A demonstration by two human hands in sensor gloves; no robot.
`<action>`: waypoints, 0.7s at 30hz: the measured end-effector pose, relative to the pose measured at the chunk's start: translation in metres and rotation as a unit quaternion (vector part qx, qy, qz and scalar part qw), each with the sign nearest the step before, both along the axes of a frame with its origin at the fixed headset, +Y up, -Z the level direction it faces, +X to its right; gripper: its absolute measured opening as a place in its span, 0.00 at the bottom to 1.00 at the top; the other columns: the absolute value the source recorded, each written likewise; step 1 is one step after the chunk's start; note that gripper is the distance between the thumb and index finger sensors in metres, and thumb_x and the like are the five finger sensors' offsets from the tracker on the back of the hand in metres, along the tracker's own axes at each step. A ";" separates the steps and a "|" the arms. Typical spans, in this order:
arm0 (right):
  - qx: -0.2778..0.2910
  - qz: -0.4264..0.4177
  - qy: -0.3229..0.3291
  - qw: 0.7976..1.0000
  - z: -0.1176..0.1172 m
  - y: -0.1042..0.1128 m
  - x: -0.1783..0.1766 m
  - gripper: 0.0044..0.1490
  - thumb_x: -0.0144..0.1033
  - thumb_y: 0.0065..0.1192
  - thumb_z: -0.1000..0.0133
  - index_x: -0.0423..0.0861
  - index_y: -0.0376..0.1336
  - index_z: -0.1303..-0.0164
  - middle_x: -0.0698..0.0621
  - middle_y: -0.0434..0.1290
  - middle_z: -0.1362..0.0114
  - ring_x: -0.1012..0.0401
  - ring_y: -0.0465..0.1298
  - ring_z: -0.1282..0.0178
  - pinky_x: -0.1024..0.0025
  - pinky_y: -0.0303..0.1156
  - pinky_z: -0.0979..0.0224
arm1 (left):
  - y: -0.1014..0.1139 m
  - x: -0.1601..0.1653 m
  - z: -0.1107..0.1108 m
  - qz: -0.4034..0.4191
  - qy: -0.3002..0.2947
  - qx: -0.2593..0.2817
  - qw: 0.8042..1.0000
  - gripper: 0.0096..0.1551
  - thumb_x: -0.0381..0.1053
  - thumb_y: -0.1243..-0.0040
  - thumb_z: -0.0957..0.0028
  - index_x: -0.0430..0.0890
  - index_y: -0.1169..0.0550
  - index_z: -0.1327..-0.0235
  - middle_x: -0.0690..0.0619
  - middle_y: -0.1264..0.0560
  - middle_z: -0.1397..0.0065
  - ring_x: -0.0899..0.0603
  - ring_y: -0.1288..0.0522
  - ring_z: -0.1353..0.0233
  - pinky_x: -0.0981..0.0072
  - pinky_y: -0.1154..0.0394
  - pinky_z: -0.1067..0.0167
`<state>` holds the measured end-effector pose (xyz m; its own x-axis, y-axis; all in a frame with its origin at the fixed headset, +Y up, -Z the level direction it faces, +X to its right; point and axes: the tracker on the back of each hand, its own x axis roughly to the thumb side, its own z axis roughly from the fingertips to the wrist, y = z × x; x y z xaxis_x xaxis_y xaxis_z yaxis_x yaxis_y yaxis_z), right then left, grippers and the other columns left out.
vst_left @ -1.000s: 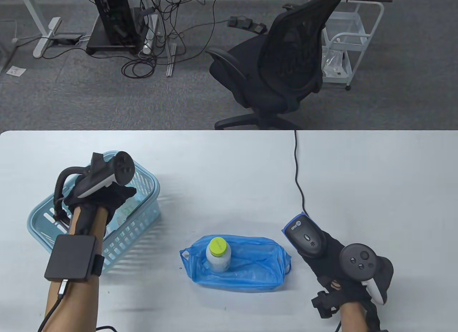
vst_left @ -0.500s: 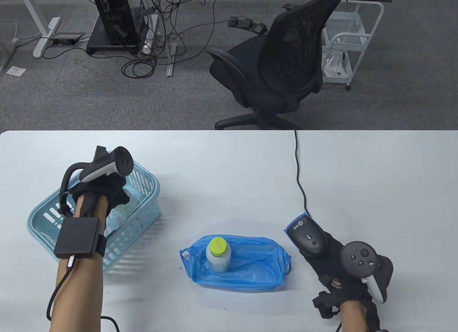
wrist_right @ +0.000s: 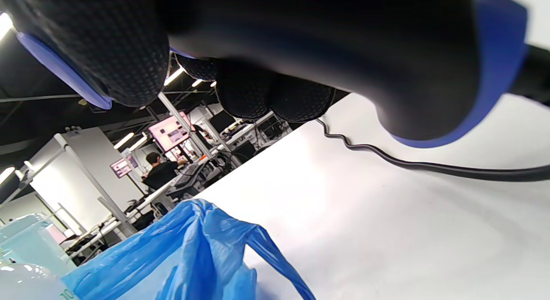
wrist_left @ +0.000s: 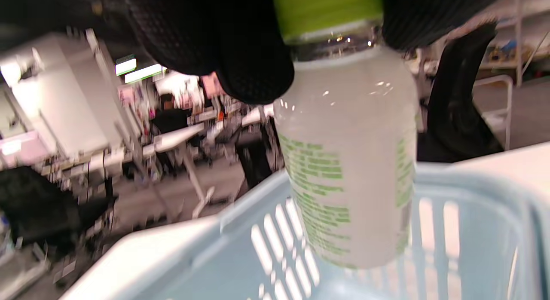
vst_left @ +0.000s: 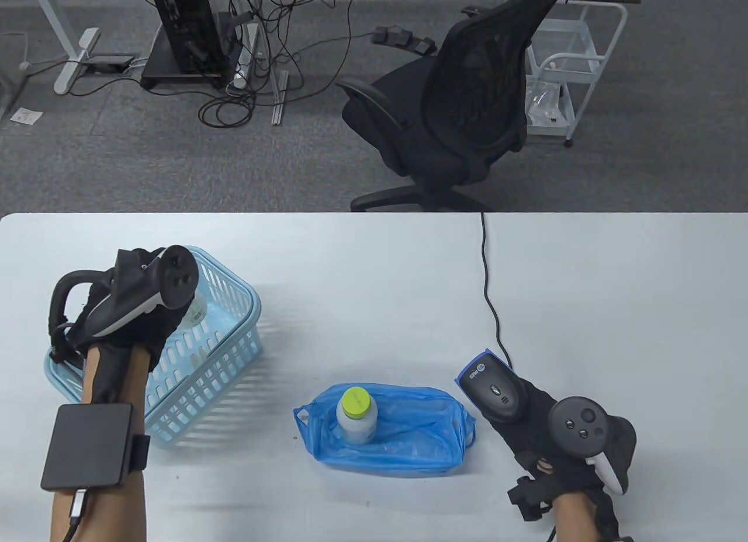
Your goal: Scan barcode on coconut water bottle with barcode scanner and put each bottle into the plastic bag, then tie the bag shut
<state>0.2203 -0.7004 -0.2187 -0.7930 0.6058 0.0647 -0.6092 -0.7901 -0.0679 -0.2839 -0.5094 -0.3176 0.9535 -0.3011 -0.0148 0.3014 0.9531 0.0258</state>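
Note:
My left hand [vst_left: 175, 323] grips a coconut water bottle [wrist_left: 348, 162] by its green cap and neck. It hangs upright just above the light blue basket [vst_left: 234, 332]; in the table view only a bit of the bottle [vst_left: 197, 314] shows past the tracker. A second green-capped bottle [vst_left: 356, 416] stands inside the open blue plastic bag [vst_left: 409, 437] at the table's front centre. My right hand [vst_left: 526, 402] holds the black and blue barcode scanner [vst_left: 494, 387] just right of the bag, with the scanner's head pointing up and left.
The scanner's black cable [vst_left: 486, 285] runs from the scanner over the far table edge. A black office chair [vst_left: 461, 115] and a white cart [vst_left: 561, 69] stand on the floor beyond the table. White table surface [vst_left: 374, 285] lies between basket and cable.
My left hand has pulled back toward the lower left and risen, lifting the bottle out of the basket. My right hand with the scanner has shifted slightly left.

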 end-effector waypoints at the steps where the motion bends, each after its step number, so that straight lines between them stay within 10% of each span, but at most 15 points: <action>1: 0.003 0.000 0.003 1.000 0.000 0.001 -0.001 0.30 0.52 0.71 0.42 0.54 0.65 0.32 0.56 0.77 0.35 0.55 0.81 0.33 0.45 0.72 0.25 | 0.007 0.007 0.006 -0.009 -0.011 0.022 1.000 0.41 0.65 0.45 0.34 0.43 0.36 0.16 0.47 0.30 0.22 0.46 0.19 0.37 0.43 0.23 0.33; 9: 0.019 -0.018 0.039 0.999 -0.001 0.005 -0.009 0.29 0.52 0.71 0.42 0.54 0.65 0.33 0.57 0.78 0.37 0.56 0.81 0.35 0.46 0.73 0.26 | 0.029 0.077 0.030 0.036 -0.098 0.088 0.991 0.41 0.68 0.45 0.35 0.43 0.33 0.18 0.48 0.27 0.26 0.47 0.18 0.42 0.44 0.22 0.37; 21: 0.018 -0.074 0.068 0.995 -0.007 0.002 -0.013 0.27 0.52 0.71 0.42 0.54 0.66 0.36 0.58 0.78 0.39 0.56 0.82 0.36 0.46 0.73 0.27 | -0.006 0.185 0.016 0.112 -0.184 0.048 0.975 0.41 0.69 0.44 0.36 0.43 0.30 0.20 0.49 0.24 0.29 0.49 0.17 0.46 0.46 0.19 0.41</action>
